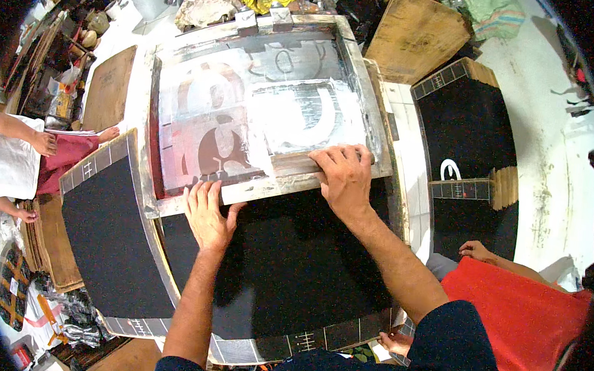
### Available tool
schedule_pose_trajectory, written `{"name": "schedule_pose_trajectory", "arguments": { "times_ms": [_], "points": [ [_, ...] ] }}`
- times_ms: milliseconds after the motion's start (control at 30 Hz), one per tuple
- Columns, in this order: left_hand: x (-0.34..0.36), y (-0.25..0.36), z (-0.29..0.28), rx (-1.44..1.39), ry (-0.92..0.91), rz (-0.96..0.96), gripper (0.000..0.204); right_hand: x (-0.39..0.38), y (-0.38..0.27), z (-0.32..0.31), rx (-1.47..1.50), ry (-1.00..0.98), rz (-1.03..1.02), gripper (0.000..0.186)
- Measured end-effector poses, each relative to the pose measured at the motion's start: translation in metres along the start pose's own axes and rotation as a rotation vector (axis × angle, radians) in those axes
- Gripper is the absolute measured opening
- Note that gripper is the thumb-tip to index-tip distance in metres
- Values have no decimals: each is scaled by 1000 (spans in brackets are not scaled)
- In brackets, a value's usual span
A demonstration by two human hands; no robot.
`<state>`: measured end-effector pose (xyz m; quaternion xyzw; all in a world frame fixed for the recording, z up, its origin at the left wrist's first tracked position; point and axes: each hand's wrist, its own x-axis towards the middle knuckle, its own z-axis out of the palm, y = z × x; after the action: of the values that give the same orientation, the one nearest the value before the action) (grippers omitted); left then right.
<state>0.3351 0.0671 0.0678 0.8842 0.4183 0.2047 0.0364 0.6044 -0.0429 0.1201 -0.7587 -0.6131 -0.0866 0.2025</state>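
Begins at the left with a person in a white top (9,162), just nearer than a brown panel (109,90). Continues right to a black sheet with a pale gridded border (121,232), lying at the left near corner of a screen frame (259,191). Reaches in from the near side with the left hand (208,221), laying slightly spread fingers over the left part of the frame's near rail. Cannot tell whether those fingers clamp the rail or only press on it. Has the screen frame at the centre, on the far side of both wrists, above a larger black sheet (285,260). Runs left to right along the frame's long axis, slanted so as to put the right end farther away. Carries white paint (309,114) on the right half of the mesh and a reddish tint on the left half. Clasps, with the bent fingers of the right hand (347,182), a wooden bar (295,165) lying along the near rail, roughly parallel to it. Puts the right hand nearer to the white paint than the left. Shows, well to the right, a stack of black sheets (463,121) bearing a white arch (451,165). Ends at the near right with a person in a red top (502,310).
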Motion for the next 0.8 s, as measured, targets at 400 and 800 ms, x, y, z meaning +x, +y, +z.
{"name": "schedule_pose_trajectory", "arguments": {
  "times_ms": [400,800],
  "points": [
    [45,17,-80,-57,-154,107,60,4,-6,-44,-38,91,-3,31],
    [116,-66,-138,-139,952,-10,64,240,43,-224,-94,372,-176,72]
  ]
}}
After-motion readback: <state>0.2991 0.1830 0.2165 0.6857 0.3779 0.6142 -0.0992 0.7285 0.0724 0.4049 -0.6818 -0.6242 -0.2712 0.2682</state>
